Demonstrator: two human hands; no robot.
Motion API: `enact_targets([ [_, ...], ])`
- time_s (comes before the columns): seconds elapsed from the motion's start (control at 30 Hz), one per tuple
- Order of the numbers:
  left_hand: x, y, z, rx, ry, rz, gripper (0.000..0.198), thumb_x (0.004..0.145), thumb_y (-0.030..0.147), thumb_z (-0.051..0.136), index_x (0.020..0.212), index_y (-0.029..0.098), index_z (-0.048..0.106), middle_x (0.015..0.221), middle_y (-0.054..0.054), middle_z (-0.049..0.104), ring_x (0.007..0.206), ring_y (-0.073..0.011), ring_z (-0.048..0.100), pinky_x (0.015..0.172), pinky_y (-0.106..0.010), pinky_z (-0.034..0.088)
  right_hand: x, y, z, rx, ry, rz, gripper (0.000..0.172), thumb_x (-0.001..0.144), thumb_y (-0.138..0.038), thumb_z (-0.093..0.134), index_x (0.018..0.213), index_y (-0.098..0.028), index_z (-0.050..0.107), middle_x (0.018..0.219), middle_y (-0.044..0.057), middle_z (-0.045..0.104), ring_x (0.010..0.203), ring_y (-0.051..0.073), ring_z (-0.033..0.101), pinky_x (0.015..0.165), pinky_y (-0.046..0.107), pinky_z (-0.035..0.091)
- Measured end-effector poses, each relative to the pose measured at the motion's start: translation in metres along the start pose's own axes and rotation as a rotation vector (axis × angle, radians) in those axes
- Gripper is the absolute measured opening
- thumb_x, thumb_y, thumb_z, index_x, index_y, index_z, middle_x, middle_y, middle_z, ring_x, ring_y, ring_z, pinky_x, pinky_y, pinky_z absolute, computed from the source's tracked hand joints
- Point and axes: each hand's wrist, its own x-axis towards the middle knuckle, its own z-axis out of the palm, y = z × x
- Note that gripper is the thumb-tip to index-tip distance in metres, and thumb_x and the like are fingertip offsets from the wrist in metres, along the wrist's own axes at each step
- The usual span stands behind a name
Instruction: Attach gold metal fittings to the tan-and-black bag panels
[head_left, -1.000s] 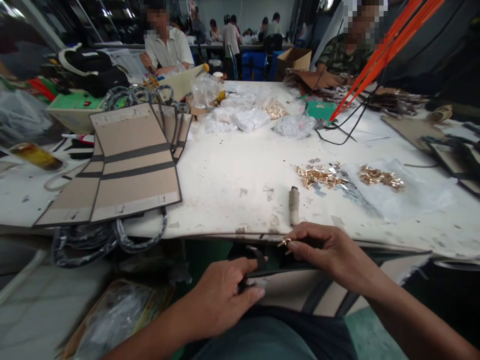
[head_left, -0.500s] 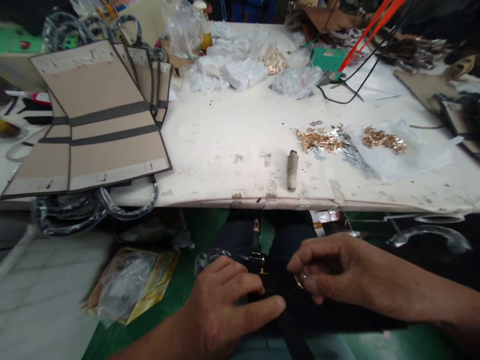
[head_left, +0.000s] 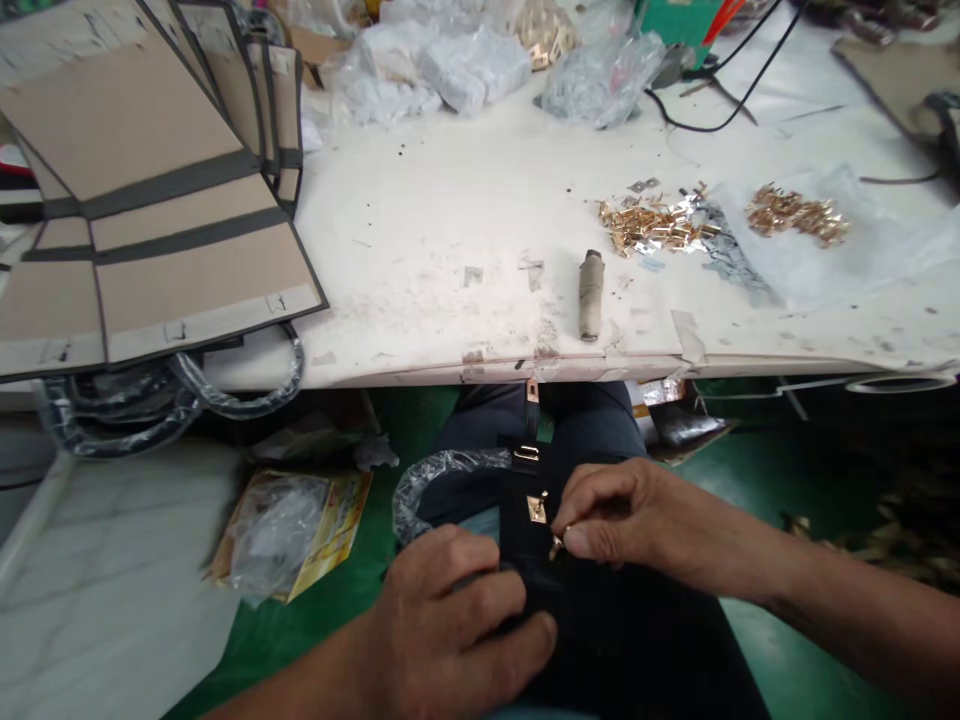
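A black handbag rests on my lap. Its curved handle is wrapped in clear plastic. Upright on it is a gold clasp plate with a post, and farther up runs a strap with gold fittings. My left hand lies on the bag's left part, fingers curled over the black material and thumb stretched along it. Between thumb and fingertips my right hand pinches a small gold metal piece, just below and right of the clasp plate. The fingers partly hide this piece.
On the white table stand a wrapped cylindrical tool, a pile of gold fittings and more fittings on a plastic bag. Beige bag panels overhang the left edge. A carton sits below left.
My right hand has moved left with the gold piece, closer to the clasp plate. The bag's clasp and handle show more fully. The view has tilted down, so the table sits higher.
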Motion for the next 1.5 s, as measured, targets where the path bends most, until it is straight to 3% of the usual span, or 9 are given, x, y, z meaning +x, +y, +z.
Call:
enact_targets([
  [0.17, 0.005, -0.001, 0.001, 0.021, 0.011, -0.005, 0.014, 0.098, 0.015, 0.068, 0.108, 0.021, 0.075, 0.092, 0.000, 0.068, 0.087, -0.0166, 0.059, 0.075, -0.031, 0.051, -0.009, 0.005, 0.007, 0.167, 0.029, 0.081, 0.040, 0.079, -0.053, 0.089, 0.093, -0.017, 0.079, 0.075, 0.002, 0.069, 0.068, 0.014, 0.059, 0.065, 0.024, 0.047],
  [0.37, 0.011, -0.004, 0.012, -0.099, -0.085, -0.116, 0.034, 0.110, 0.018, 0.042, 0.127, 0.024, 0.070, 0.085, -0.001, 0.065, 0.076, -0.0145, 0.056, 0.076, -0.034, 0.047, -0.018, 0.001, 0.020, 0.052, 0.130, 0.032, 0.036, 0.085, -0.052, 0.082, 0.084, -0.017, 0.074, 0.073, 0.001, 0.067, 0.066, 0.013, 0.056, 0.060, 0.023, 0.042],
  [0.53, 0.024, -0.001, 0.013, -0.040, -0.192, -0.042, 0.030, 0.097, 0.025, 0.073, 0.124, 0.037, 0.069, 0.084, 0.004, 0.059, 0.079, -0.0136, 0.054, 0.074, -0.032, 0.041, -0.016, 0.014, 0.021, 0.108, 0.144, 0.044, 0.041, 0.085, -0.055, 0.083, 0.092, -0.015, 0.075, 0.077, 0.001, 0.067, 0.066, 0.012, 0.058, 0.061, 0.023, 0.044],
  [0.67, 0.031, 0.002, 0.009, -0.020, -0.256, 0.035, 0.024, 0.094, 0.020, 0.073, 0.114, 0.034, 0.072, 0.083, 0.004, 0.062, 0.075, -0.0131, 0.051, 0.074, -0.034, 0.040, -0.018, 0.020, 0.018, 0.183, 0.163, 0.020, 0.042, 0.085, -0.055, 0.084, 0.094, -0.015, 0.074, 0.079, 0.001, 0.068, 0.067, 0.012, 0.059, 0.063, 0.022, 0.047],
  [0.97, 0.021, 0.001, 0.008, -0.003, -0.213, 0.023, 0.027, 0.094, 0.016, 0.069, 0.115, 0.034, 0.074, 0.091, 0.004, 0.066, 0.075, -0.0124, 0.054, 0.086, -0.037, 0.043, -0.027, 0.014, 0.012, 0.008, 0.204, -0.029, 0.028, 0.093, -0.046, 0.076, 0.092, -0.018, 0.075, 0.077, 0.000, 0.068, 0.069, 0.013, 0.060, 0.063, 0.023, 0.045],
  [1.17, 0.015, 0.002, 0.014, 0.012, -0.111, -0.019, 0.025, 0.096, 0.015, 0.068, 0.112, 0.034, 0.075, 0.089, 0.005, 0.066, 0.072, -0.0107, 0.053, 0.089, -0.038, 0.043, -0.027, 0.019, 0.012, -0.055, 0.179, -0.039, 0.020, 0.096, -0.039, 0.073, 0.092, -0.020, 0.075, 0.079, -0.001, 0.067, 0.070, 0.013, 0.058, 0.063, 0.023, 0.043],
  [1.5, 0.016, 0.002, 0.012, 0.001, -0.117, -0.022, 0.026, 0.096, 0.016, 0.071, 0.114, 0.035, 0.075, 0.088, 0.006, 0.067, 0.073, -0.0107, 0.054, 0.092, -0.038, 0.042, -0.026, 0.014, 0.014, -0.166, 0.157, -0.150, 0.010, 0.095, -0.030, 0.076, 0.089, -0.022, 0.078, 0.083, -0.003, 0.070, 0.072, 0.011, 0.061, 0.063, 0.020, 0.044],
])
